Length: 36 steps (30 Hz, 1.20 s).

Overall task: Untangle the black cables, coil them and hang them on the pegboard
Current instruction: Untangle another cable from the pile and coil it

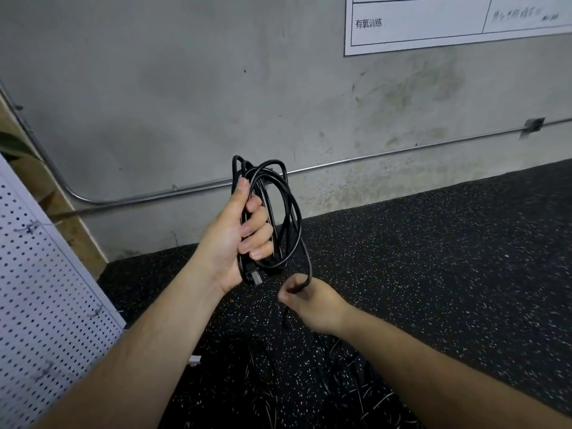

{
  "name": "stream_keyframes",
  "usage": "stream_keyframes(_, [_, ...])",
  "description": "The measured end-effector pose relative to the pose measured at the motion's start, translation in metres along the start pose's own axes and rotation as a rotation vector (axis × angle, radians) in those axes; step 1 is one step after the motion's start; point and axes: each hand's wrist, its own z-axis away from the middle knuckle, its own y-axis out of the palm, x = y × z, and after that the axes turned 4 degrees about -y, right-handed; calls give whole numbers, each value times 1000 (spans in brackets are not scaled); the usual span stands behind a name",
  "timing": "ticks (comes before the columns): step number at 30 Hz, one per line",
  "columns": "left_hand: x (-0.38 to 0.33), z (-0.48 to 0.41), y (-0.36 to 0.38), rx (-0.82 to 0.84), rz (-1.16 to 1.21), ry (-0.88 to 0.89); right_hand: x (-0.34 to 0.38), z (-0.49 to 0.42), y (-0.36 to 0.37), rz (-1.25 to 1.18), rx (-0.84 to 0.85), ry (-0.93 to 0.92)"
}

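Left hand (235, 239) is up in the middle of the scene, fingers curled tight round a coil (272, 264) of black cable, thumb pressed up along the strands. The loops stand upright in the air, bulging out to the right of the fist, and a plug (254, 278) pokes out under the palm. One tail (308, 267) drops from the coil's right side straight into the right hand (312, 300), which sits lower and nearer, thumb and fingers pinching that strand. The cable runs on below the pinch towards the floor (433, 258), black speckled rubber. More dark cables (263, 382) lie there, near, hard to make out. The white pegboard (46, 305) leans at the left edge. Far side, a grey wall (185, 103) with a metal pipe (371, 156) running low along it and a chart (433, 23) top right.
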Motion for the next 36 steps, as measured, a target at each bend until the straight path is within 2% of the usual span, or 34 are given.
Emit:
stream_keyframes(2, [-1,-1,-3,-65,-61,56,2,5,-1,-39,-13,4])
stream_keyframes(6, [0,-4,-8,-241,-231,192,23,22,-8,-208,-152,48])
stream_keyframes(8, [2,-5,-9,-285,-284,233,31,28,-13,-50,-198,60])
stream_keyframes(10, [5,-6,-8,-305,-381,267,39,35,-21,258,-173,-19])
stream_keyframes(14, [14,-4,-3,-325,-628,263,59,53,-38,612,-61,-295])
stream_keyframes(16, [17,-1,2,-259,-755,217,67,58,-47,784,-53,-422])
stream_keyframes(18, [21,3,8,-177,-864,139,75,62,-57,804,-127,-489])
stream_keyframes(20, [28,8,13,-140,-927,42,82,66,-65,707,-252,-517])
stream_keyframes(23, [38,13,16,0,-786,-114,87,65,-81,593,-432,-397])
stream_keyframes(25, [36,13,15,43,-645,-150,83,64,-93,545,-447,-369])
stream_keyframes(28, [22,9,8,51,-444,-144,62,62,-111,401,-368,-389])
stream_keyframes(32, [13,7,1,89,-288,-131,30,55,-108,84,-218,-278])
stream_keyframes(36, [0,4,1,75,-128,-5,6,49,-75,-78,-79,-203])
